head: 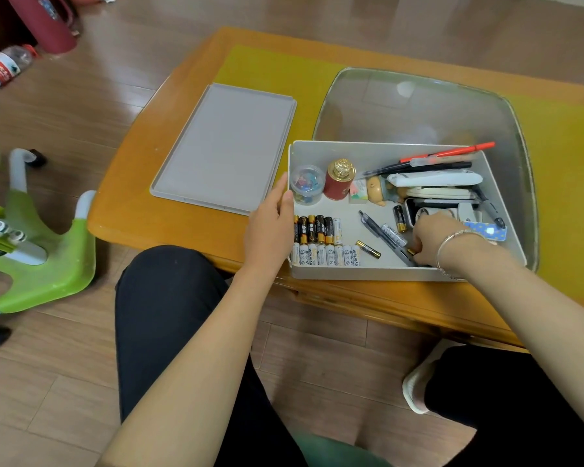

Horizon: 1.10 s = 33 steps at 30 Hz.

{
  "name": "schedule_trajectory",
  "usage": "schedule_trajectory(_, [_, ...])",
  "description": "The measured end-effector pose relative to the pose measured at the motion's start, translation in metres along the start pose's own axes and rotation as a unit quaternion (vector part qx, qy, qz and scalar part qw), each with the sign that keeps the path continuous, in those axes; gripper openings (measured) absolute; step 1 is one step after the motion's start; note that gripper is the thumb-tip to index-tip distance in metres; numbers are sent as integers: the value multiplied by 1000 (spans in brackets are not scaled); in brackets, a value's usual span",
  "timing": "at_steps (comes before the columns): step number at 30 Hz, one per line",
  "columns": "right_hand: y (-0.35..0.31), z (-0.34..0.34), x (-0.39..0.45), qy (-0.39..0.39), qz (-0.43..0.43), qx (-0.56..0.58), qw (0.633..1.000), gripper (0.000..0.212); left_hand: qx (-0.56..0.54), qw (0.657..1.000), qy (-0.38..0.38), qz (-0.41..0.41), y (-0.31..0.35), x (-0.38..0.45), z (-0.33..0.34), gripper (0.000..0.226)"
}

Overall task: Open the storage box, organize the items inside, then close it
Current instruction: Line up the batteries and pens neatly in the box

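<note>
Storage box (385, 273) sits open at the tabletop's (182, 230) near edge; left hand (270, 227) grips its left wall, right hand (434, 239) is down inside the near-right corner, fingers curled among pens (378, 230) and loose batteries (368, 248). Can't tell what the right hand is pinching, its fingertips are hidden. Lid (226, 146) lies flat to the left, just beside the box, with bare tabletop around it.

head view, down over table (169, 210)
</note>
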State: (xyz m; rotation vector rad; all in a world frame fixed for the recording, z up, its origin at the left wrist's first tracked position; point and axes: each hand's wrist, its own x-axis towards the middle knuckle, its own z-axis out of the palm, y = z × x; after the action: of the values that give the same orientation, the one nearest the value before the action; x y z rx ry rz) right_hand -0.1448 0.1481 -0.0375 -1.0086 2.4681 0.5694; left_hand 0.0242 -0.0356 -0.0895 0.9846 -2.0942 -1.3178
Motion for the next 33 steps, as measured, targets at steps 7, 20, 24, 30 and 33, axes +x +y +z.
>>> schedule_trajectory(7, [0, -10, 0, 137, -2, 102, 985, 16, -3, 1000, -2, -3, 1, -1, 0, 43])
schedule_trajectory(20, [-24, -8, 19, 184, -54, 137, 972, 24, -5, 1000, -3, -5, 4, -2, -1, 43])
schedule_trajectory(24, [-40, -15, 19, 181, -79, 299, 933, 19, -13, 1000, -1, -2, 3, -2, -1, 43])
schedule_trajectory(30, [-64, -16, 31, 140, -76, 322, 933, 20, -16, 1000, -7, 0, 3, -2, -2, 43])
schedule_trajectory(33, [-62, -15, 33, 109, -79, 309, 942, 17, -14, 1000, -9, -1, 3, -2, -2, 43])
